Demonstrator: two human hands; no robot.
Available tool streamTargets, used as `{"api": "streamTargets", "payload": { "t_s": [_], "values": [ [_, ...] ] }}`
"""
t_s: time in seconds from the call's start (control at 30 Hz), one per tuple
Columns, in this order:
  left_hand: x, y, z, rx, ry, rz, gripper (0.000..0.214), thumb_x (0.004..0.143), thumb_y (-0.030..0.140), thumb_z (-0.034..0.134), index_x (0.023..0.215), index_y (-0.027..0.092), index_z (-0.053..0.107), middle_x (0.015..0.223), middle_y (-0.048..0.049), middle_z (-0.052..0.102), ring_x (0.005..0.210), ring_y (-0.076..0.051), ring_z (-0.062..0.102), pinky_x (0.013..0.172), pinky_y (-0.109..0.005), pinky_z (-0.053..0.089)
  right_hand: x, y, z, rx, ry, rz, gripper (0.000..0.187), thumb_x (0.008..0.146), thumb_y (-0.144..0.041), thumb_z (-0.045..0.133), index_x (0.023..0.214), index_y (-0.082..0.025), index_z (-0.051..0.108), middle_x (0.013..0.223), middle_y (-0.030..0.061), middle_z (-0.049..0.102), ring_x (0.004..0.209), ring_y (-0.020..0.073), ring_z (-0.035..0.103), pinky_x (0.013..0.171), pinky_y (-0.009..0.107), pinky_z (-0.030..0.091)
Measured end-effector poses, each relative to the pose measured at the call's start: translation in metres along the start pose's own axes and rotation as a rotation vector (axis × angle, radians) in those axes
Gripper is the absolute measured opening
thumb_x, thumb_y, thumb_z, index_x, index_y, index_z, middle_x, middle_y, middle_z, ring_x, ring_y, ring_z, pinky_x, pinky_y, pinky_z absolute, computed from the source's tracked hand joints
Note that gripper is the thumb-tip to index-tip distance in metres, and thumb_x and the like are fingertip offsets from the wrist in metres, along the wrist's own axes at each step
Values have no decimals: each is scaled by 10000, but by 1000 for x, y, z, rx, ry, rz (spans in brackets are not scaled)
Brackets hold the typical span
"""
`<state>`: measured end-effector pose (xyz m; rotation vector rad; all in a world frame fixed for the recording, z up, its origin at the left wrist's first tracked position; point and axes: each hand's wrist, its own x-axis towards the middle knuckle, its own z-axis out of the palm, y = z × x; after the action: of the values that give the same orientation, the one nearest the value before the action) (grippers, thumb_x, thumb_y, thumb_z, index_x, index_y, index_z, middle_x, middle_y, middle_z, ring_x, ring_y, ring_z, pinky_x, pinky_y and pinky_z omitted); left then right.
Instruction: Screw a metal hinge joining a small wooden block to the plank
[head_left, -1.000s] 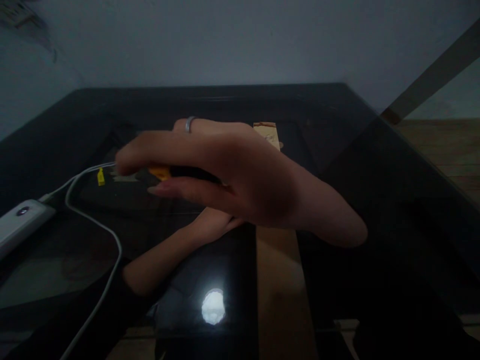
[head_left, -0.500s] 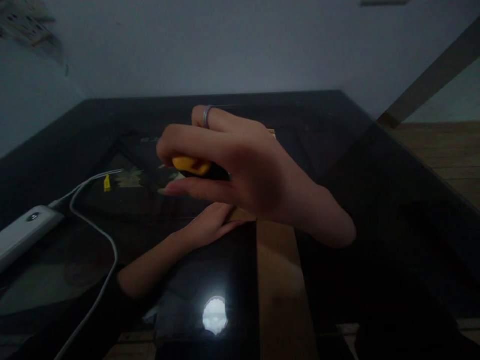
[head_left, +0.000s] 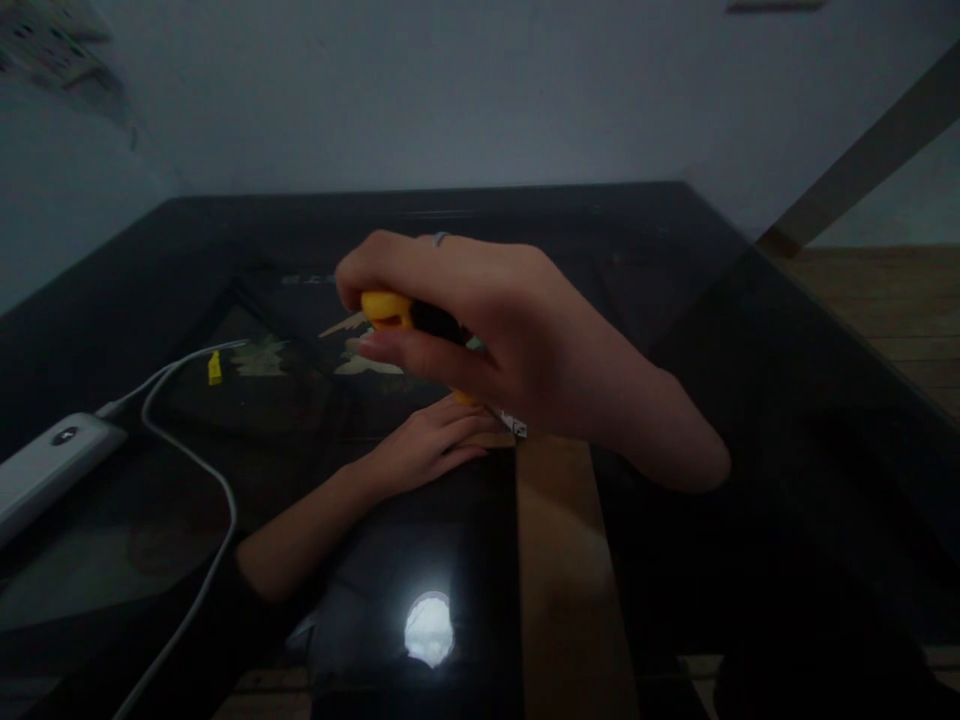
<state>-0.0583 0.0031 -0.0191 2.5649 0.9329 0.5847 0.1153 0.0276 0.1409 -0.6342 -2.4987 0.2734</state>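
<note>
My right hand (head_left: 495, 310) is closed around a yellow-and-black handled tool (head_left: 386, 308), with the thumb below and the fingers curled over the top. The palm hides most of the tool, so its kind is unclear. Below the palm, a pale piece with dark marks (head_left: 514, 426) shows close to my left fingertips; whether it belongs to the tool, I cannot tell. My left hand (head_left: 427, 440) lies flat, fingers stretched out, on a brown flat piece (head_left: 499, 440). From there a long brown strip (head_left: 566, 560) runs toward me and past the bottom of the view.
The glossy black table (head_left: 285, 460) reflects a round light. At left a white power strip (head_left: 71, 450) lies with its cable (head_left: 225, 490) and a yellow tag (head_left: 215, 367). Leaf-shaped decorations (head_left: 259, 355) show on the tabletop. A wall (head_left: 465, 100) stands behind.
My right hand has shifted slightly right and tilted, with the tool in it. The pale marked piece and a lower yellow part now show beneath it. My left hand stays in place.
</note>
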Motion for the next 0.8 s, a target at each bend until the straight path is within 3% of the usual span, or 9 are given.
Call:
{"api": "streamTargets", "payload": {
  "t_s": [0.23, 0.37, 0.6, 0.8],
  "values": [
    [-1, -6, 5, -5, 105, 103, 322, 922, 282, 561, 1238, 231, 597, 1269, -97, 633, 1212, -226, 582, 1020, -414, 495, 6, 7, 3, 23, 0, 31, 251, 956, -412, 461, 1128, -236, 513, 1056, -6, 614, 926, 133, 608, 805, 264, 451],
    [-2, -10, 8, -6, 172, 163, 342, 898, 238, 599, 1240, 235, 603, 1297, -91, 622, 1246, -224, 559, 1037, -420, 486, 3, 4, 7, -38, -4, 76, 379, 910, -379, 571, 1218, -190, 455, 1068, 23, 631, 907, 157, 616, 792, 280, 439],
    [-2, -10, 7, -10, 183, 178, 392, 885, 182, 604, 1273, 240, 591, 1335, -85, 600, 1278, -218, 531, 1065, -405, 465, -1, 4, 17, 33, 61, 44, 353, 904, -292, 556, 1229, -238, 432, 1152, 19, 622, 963, 165, 616, 837, 285, 451],
    [-2, -11, 8, -26, 143, 166, 373, 902, 208, 584, 1273, 248, 593, 1352, -85, 588, 1299, -213, 510, 1127, -473, 375, -8, 5, 4, 132, 196, 68, 461, 843, -327, 631, 1252, -200, 459, 1244, 56, 585, 1051, 211, 604, 876, 332, 486]
  ]
}}
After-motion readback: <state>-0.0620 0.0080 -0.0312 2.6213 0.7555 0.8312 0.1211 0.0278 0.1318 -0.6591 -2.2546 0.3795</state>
